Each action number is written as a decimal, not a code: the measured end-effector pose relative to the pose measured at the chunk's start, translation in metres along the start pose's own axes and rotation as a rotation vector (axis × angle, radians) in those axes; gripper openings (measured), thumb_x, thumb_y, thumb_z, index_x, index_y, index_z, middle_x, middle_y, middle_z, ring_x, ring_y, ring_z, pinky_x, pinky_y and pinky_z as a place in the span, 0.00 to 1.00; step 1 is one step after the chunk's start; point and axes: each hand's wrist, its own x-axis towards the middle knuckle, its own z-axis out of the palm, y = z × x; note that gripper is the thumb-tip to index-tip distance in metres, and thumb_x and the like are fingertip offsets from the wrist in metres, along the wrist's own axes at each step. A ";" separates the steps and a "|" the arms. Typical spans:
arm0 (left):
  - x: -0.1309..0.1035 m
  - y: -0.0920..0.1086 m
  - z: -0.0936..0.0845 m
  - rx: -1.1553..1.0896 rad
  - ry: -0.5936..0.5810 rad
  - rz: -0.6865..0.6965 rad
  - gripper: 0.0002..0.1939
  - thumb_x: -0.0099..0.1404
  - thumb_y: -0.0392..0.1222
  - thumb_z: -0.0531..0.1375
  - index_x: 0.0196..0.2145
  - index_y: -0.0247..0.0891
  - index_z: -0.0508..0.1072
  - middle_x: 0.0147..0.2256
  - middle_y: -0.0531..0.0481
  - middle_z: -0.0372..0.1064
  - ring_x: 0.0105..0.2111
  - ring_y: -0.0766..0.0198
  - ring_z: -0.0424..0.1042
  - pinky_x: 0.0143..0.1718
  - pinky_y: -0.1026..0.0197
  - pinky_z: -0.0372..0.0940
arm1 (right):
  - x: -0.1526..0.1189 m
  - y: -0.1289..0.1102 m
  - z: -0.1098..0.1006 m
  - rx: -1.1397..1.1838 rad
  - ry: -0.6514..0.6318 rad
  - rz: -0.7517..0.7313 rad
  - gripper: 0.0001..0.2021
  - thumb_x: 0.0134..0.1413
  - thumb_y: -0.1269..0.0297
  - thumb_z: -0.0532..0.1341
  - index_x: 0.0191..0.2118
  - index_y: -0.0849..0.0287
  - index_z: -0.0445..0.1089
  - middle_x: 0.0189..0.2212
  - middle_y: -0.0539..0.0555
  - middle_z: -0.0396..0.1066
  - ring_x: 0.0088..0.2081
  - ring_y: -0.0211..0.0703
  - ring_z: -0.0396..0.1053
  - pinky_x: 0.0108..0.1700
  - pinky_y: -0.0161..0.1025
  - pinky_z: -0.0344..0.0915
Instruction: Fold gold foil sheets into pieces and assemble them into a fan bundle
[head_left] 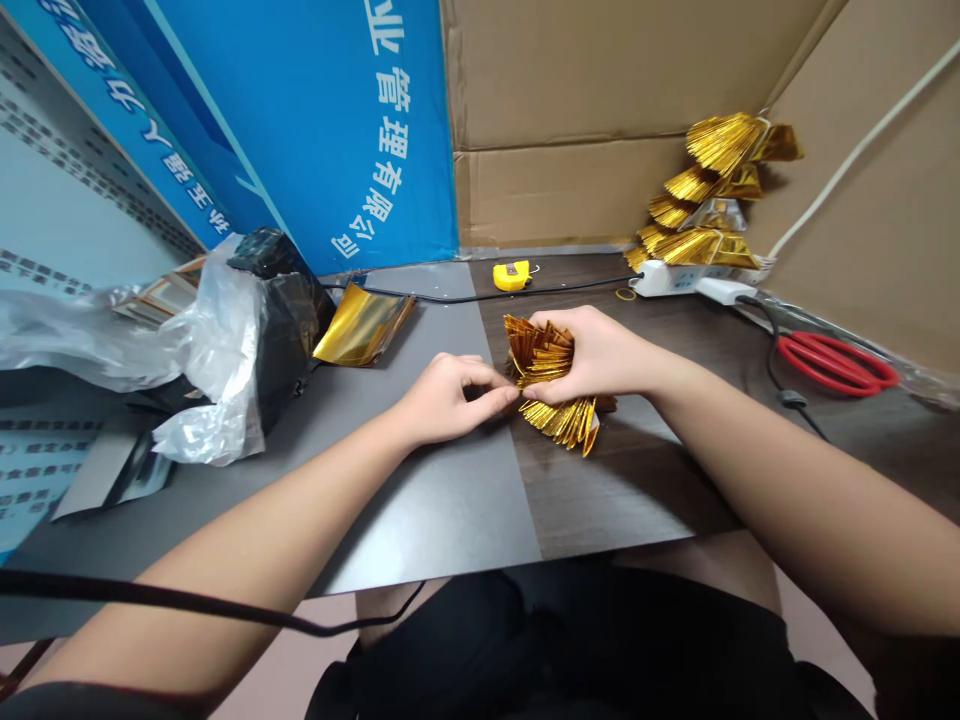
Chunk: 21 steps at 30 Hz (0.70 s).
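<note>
In the middle of the table, my right hand [592,355] is closed around a bundle of pleated gold foil paper [559,425]. Its folds fan out above and below my thumb and fingers. My left hand [461,397] is at the bundle's left side, with thumb and forefinger pinched together close to its edge. What the pinch holds, if anything, is too small to make out. A flat stack of gold foil sheets [364,325] lies to the left, beyond my left hand.
Several fanned gold bundles [701,195] are piled at the back right, by a white power strip [671,278]. Red-handled scissors [836,362] lie at right. A yellow tape measure [512,276] is at the back. A plastic bag [225,340] stands left; a black cable [172,600] crosses the foreground.
</note>
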 end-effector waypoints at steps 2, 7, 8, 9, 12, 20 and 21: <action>0.000 -0.002 -0.001 -0.034 -0.053 0.033 0.11 0.69 0.42 0.61 0.34 0.34 0.81 0.30 0.48 0.78 0.29 0.68 0.72 0.34 0.65 0.65 | 0.000 0.000 0.000 0.004 0.004 0.004 0.16 0.40 0.55 0.67 0.31 0.60 0.66 0.25 0.49 0.68 0.28 0.40 0.63 0.30 0.37 0.56; -0.001 -0.008 0.000 -0.061 -0.098 0.085 0.10 0.66 0.44 0.66 0.39 0.35 0.82 0.35 0.46 0.79 0.33 0.65 0.75 0.37 0.63 0.67 | 0.000 0.001 0.001 0.042 0.011 -0.001 0.16 0.40 0.56 0.67 0.32 0.61 0.67 0.26 0.49 0.68 0.28 0.40 0.64 0.30 0.37 0.56; -0.001 -0.009 0.001 -0.049 -0.093 0.089 0.09 0.66 0.44 0.66 0.39 0.35 0.82 0.34 0.46 0.79 0.33 0.65 0.75 0.37 0.64 0.67 | 0.000 0.001 0.001 0.043 0.014 -0.005 0.15 0.40 0.56 0.67 0.32 0.61 0.67 0.26 0.49 0.68 0.28 0.40 0.64 0.30 0.37 0.56; -0.001 -0.009 0.001 -0.035 -0.088 0.094 0.09 0.66 0.43 0.66 0.39 0.35 0.82 0.34 0.46 0.79 0.32 0.66 0.75 0.37 0.64 0.66 | 0.000 0.002 0.001 0.042 0.016 -0.009 0.15 0.40 0.56 0.67 0.32 0.61 0.67 0.25 0.49 0.68 0.28 0.40 0.64 0.30 0.37 0.56; -0.001 -0.008 0.002 -0.018 -0.080 0.128 0.08 0.67 0.41 0.66 0.39 0.34 0.82 0.33 0.47 0.79 0.32 0.66 0.75 0.36 0.65 0.66 | 0.000 0.002 0.001 0.049 0.014 -0.010 0.15 0.40 0.57 0.67 0.32 0.61 0.67 0.25 0.49 0.69 0.28 0.40 0.64 0.30 0.37 0.56; 0.001 -0.008 0.002 -0.003 -0.076 0.158 0.08 0.67 0.41 0.65 0.39 0.34 0.81 0.34 0.46 0.79 0.32 0.66 0.75 0.37 0.64 0.66 | 0.000 0.002 0.001 0.086 0.005 -0.014 0.16 0.40 0.58 0.69 0.33 0.61 0.68 0.28 0.51 0.72 0.29 0.43 0.68 0.31 0.38 0.61; 0.000 -0.008 0.002 -0.001 -0.072 0.167 0.07 0.67 0.40 0.65 0.39 0.34 0.81 0.34 0.46 0.79 0.32 0.66 0.75 0.36 0.65 0.66 | 0.000 0.002 0.001 0.095 0.009 -0.015 0.16 0.40 0.58 0.69 0.33 0.61 0.68 0.28 0.51 0.73 0.30 0.43 0.68 0.32 0.38 0.61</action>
